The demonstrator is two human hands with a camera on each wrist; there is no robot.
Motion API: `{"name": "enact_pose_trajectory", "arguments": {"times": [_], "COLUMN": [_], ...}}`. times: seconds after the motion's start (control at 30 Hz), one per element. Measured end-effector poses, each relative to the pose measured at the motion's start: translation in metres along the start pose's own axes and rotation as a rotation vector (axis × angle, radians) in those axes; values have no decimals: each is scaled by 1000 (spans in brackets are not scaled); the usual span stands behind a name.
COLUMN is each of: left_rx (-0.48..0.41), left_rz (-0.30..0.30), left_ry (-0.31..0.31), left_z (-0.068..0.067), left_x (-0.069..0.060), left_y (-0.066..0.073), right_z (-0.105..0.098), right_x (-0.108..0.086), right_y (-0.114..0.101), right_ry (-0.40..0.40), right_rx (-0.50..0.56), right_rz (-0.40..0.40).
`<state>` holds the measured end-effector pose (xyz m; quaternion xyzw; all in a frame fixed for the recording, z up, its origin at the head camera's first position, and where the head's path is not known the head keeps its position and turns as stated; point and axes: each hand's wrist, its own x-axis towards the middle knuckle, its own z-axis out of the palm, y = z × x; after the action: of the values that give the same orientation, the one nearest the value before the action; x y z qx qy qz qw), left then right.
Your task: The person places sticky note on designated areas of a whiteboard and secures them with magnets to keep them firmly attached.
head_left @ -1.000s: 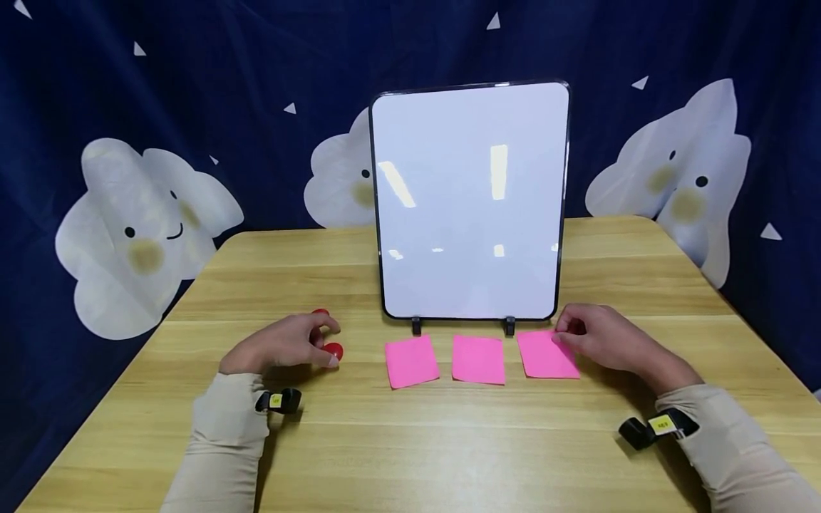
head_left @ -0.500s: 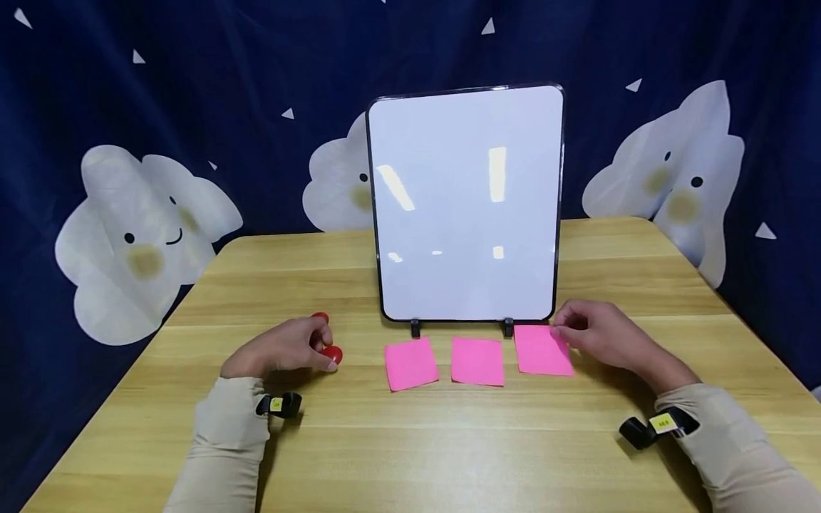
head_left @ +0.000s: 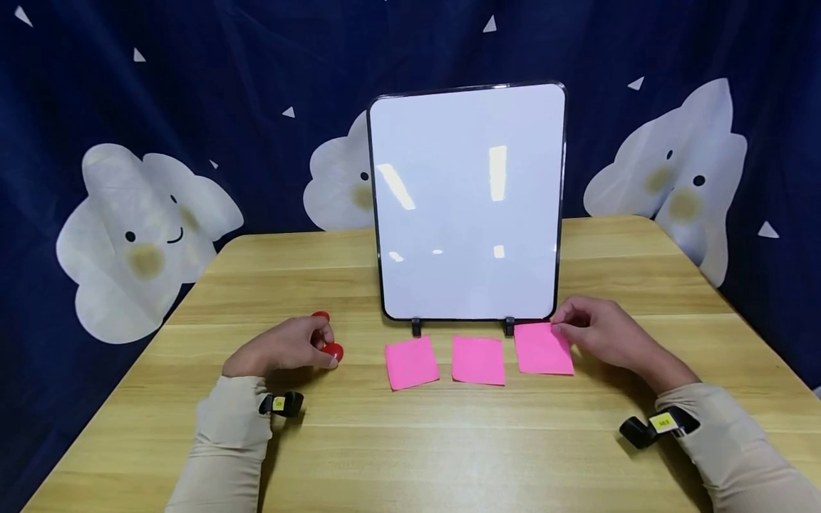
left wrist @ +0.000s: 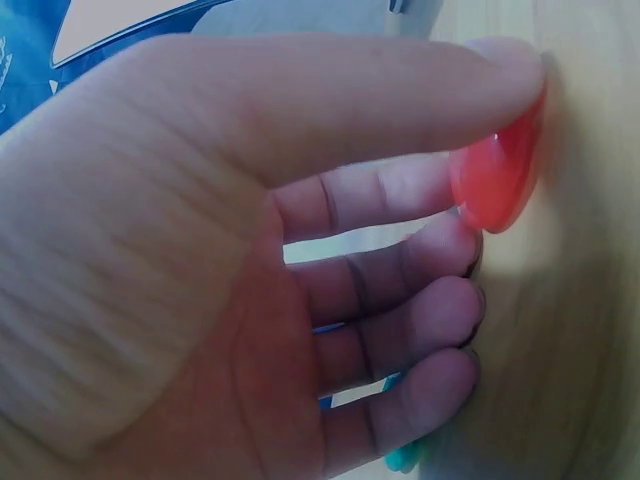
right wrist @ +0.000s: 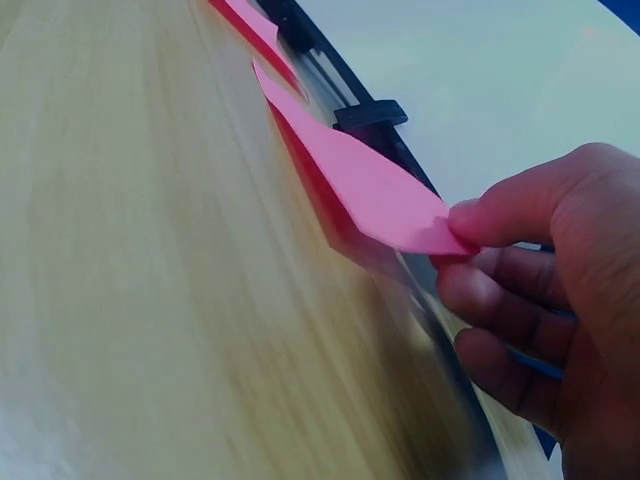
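Observation:
My left hand is low over the table at the left, pinching a small glossy red magnet between thumb and index finger. A second red magnet lies just behind that hand, partly covered by the fingers. On the right, my right hand pinches the upper right corner of a pink sticky note. In the right wrist view this note bends upward, its held corner raised off the wood. Two more pink sticky notes, the left one and the middle one, lie flat in a row.
A black-framed whiteboard stands upright behind the notes on small black feet. The wooden table carries everything. A dark blue curtain with cloud prints hangs behind. Something green shows beyond the left fingers.
The right hand has drawn the right sticky note slightly left and toward the whiteboard, and its corner is up. The left fingers have closed onto the nearer red magnet.

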<state>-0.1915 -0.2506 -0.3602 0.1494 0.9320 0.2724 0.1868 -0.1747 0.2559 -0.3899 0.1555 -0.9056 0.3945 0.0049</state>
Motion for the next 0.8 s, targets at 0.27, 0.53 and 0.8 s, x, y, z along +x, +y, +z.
{"name": "enact_pose_trajectory", "arguments": {"times": [0.27, 0.53, 0.8], "left_rx": [9, 25, 50], "left_rz": [-22, -25, -25], "left_ry": [15, 12, 12], "left_z": [0, 1, 2], "left_x": [0, 0, 3], "left_y": [3, 3, 1], "right_z": [0, -5, -3], "right_x": [-1, -2, 0], "right_y": [0, 0, 1], "right_ry": [29, 35, 23], "right_rx": [22, -10, -59], "right_rz": [-9, -29, -40]}}
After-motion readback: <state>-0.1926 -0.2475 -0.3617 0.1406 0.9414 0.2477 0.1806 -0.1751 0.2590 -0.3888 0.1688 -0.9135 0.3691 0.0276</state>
